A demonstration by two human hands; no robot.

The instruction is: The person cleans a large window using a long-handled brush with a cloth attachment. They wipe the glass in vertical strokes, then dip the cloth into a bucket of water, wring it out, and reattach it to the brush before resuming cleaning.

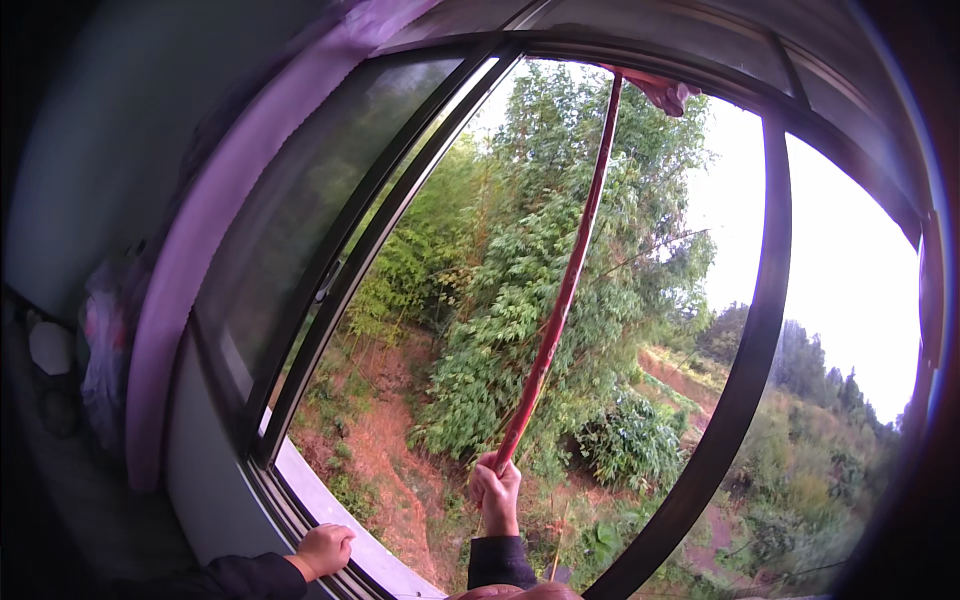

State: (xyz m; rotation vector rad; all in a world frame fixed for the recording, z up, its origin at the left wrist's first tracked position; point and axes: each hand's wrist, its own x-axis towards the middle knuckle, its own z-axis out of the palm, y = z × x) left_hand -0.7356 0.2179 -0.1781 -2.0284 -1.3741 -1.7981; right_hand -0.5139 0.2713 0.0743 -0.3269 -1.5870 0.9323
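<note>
My right hand (497, 492) is wrapped round the lower end of a long red pole (560, 310), held out through the open part of the window. The pole slants upward and slightly right. A crumpled pinkish cloth (668, 93) is at its upper tip, by the top of the window frame; how it is fastened cannot be made out. At the lower left, my left hand (325, 549) rests on the window sill (385, 565), its fingers curled over the edge.
Dark frame bars (757, 330) stand right of the pole, and a sliding glass pane (320, 190) is at the left. A purple curtain (215, 190) hangs beside it. Plastic bags (103, 340) lie in the dim left corner. Outside are leafy trees (530, 270) and a reddish slope (400, 490).
</note>
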